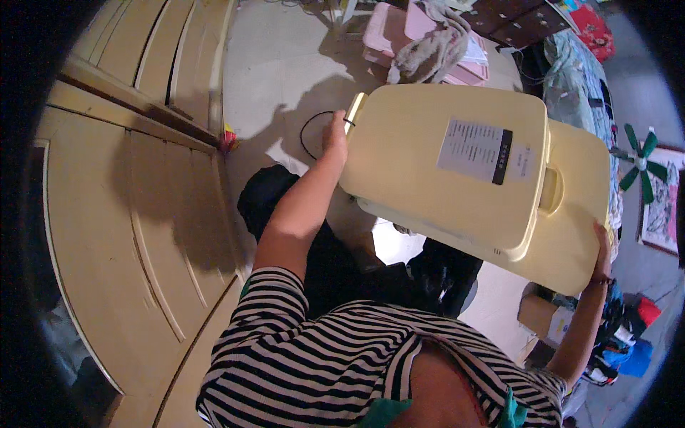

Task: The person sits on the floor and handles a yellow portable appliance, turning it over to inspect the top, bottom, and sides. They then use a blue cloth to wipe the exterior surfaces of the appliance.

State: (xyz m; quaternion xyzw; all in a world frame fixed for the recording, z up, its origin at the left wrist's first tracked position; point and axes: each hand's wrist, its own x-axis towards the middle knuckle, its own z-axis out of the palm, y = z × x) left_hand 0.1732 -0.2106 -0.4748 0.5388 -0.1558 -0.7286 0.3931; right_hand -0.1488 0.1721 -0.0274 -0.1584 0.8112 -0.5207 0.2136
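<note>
A pale yellow plastic bin [417, 155] is held up before my body, tilted, with its raised lid-like panel facing me. A latch-like tab [552, 190] sits at that panel's right end. A grey label [473, 150] with writing is stuck on the panel. My left hand [335, 138] grips the bin's left end beside a projecting edge; some of its fingers are hidden. From there hangs a thin black cord loop [303, 136]. My right hand [602, 249] holds the lower right edge, its fingers mostly out of sight behind the bin.
A wooden panelled door [176, 224] stands close on my left. Pink plastic boxes [382, 32] with a grey-brown cloth [433, 51] lie on the tiled floor [257, 80] beyond the bin. At right are a covered bed [572, 80], a green fan [640, 162] and a cardboard box [538, 314].
</note>
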